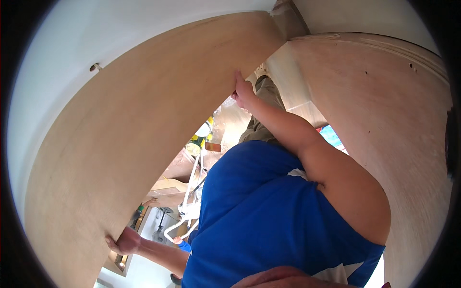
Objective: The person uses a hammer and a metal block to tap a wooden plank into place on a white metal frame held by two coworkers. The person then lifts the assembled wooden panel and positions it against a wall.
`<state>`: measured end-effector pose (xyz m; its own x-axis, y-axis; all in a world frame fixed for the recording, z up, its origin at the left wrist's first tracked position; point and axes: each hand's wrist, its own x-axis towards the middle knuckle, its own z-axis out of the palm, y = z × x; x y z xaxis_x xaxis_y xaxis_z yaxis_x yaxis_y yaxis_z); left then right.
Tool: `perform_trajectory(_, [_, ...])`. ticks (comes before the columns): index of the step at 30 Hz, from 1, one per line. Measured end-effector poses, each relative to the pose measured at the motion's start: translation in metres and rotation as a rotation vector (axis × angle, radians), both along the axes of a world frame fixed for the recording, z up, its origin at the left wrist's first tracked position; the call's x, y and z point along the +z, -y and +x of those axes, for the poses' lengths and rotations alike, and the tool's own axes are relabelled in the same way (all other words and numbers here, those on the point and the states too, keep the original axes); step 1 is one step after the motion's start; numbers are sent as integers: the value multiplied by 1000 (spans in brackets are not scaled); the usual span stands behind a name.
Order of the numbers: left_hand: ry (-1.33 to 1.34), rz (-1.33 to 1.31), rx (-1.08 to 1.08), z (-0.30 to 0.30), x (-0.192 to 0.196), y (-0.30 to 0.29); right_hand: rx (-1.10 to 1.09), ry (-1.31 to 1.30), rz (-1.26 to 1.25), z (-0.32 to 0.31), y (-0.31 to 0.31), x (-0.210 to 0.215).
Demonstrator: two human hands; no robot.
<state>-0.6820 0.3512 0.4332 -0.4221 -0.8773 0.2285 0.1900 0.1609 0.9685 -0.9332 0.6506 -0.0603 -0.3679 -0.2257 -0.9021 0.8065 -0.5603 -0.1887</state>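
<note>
A large, pale brown wooden panel point(129, 115) runs from the upper middle down to the lower left, beside a white wall. My left hand point(126, 241) grips the panel's edge at the lower left, its thumb lying on the broad face and its other fingers mostly hidden. Farther up the same edge, my right hand point(244, 91) is closed on the panel, with one finger stretched along the face. Part of its grip is hidden.
Another wooden panel point(374, 105) with small holes stands at right. A white metal frame point(192, 187), a yellow-green object point(196, 144) and a brown block point(212, 147) lie beyond my body. Another person's hand point(177, 240) touches the frame. A fan point(160, 234) is at lower left.
</note>
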Motion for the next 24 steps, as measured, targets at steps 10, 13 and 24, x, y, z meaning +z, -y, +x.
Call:
perform_trajectory(10, [15,17,60,-17,-11,25,87,-4,-38,-4,13,-7])
perform_trajectory(13, [26,34,89,-18,-17,13,119,13,3,-3,11,-2])
perform_trajectory(24, [56,-5,129,-31,-3,-11,236,-22,32,-8,-12,-8])
